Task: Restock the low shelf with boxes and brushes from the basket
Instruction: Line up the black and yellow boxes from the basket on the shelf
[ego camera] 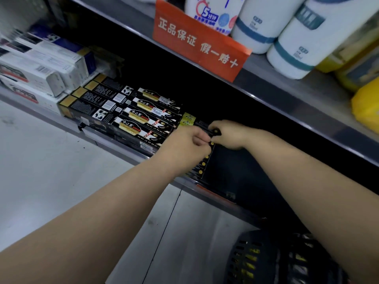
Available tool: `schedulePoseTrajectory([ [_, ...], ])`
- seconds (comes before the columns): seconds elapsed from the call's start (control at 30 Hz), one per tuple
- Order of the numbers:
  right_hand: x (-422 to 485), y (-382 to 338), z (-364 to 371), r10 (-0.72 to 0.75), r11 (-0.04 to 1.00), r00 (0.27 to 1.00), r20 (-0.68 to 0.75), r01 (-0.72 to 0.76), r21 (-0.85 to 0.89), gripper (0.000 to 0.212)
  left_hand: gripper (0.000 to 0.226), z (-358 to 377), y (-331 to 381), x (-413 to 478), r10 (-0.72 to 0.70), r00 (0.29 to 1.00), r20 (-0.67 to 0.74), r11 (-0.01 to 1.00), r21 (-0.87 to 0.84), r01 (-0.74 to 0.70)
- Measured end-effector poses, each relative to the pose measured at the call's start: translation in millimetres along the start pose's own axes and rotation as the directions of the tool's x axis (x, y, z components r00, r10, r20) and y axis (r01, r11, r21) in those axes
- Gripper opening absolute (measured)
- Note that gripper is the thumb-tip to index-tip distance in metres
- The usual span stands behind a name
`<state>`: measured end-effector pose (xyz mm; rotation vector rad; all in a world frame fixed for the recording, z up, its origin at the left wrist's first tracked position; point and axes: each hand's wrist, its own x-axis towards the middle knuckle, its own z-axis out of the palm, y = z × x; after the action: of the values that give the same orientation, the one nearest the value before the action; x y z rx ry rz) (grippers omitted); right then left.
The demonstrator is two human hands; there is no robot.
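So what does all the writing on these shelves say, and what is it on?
"正品保证 假一赔十": orange sign on the upper shelf.
"5": white bottle behind the sign; rest blurred.
"小二黑": black boxes on the low shelf.
White boxes, brush pack: print too blurred to read.

Pale tiled floor [51, 171] below a grey metal upper shelf [266, 86].
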<state>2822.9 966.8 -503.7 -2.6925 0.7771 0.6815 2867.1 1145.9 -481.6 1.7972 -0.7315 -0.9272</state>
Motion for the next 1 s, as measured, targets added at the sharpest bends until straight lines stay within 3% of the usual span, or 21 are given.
schedulePoseTrajectory([
  [0.13,-93,-2,-29,-0.081,0.974,0.992,-0.093,0.098,0.203,0.024,0.015,24,29,-18,0.153,0.986,0.062,0.984,0.081,-0.158],
  [0.33,-224,38,-22,0.037,0.895,0.969,-0.246,0.077,0.439,0.019,0.013,69,65,-63,0.344,0.900,0.268,0.870,0.271,-0.413],
  [0.43,-275,67,1,0.150,0.848,0.946,-0.289,0.028,0.530,0.021,0.018,92,77,-91,0.431,0.834,0.344,0.785,0.314,-0.535],
  [0.53,-318,98,37,0.251,0.829,0.923,-0.291,-0.049,0.558,0.022,0.021,116,81,-118,0.500,0.722,0.478,0.682,0.297,-0.668],
  [0.67,-355,142,96,0.395,0.846,0.907,-0.145,-0.298,0.442,0.016,0.018,142,78,-137,0.511,0.604,0.612,0.592,0.259,-0.763],
  [0.73,-363,156,124,0.463,0.819,0.886,-0.036,-0.412,0.401,0.026,0.018,151,78,-136,0.489,0.605,0.629,0.573,0.291,-0.766],
  [0.83,-356,163,152,0.463,0.814,0.886,0.034,-0.441,0.378,0.048,0.016,163,80,-132,0.459,0.614,0.643,0.552,0.335,-0.764],
  [1.0,-302,160,165,0.444,0.813,0.887,-0.125,-0.340,0.473,0.067,0.020,173,83,-127,0.427,0.634,0.644,0.512,0.405,-0.757],
])
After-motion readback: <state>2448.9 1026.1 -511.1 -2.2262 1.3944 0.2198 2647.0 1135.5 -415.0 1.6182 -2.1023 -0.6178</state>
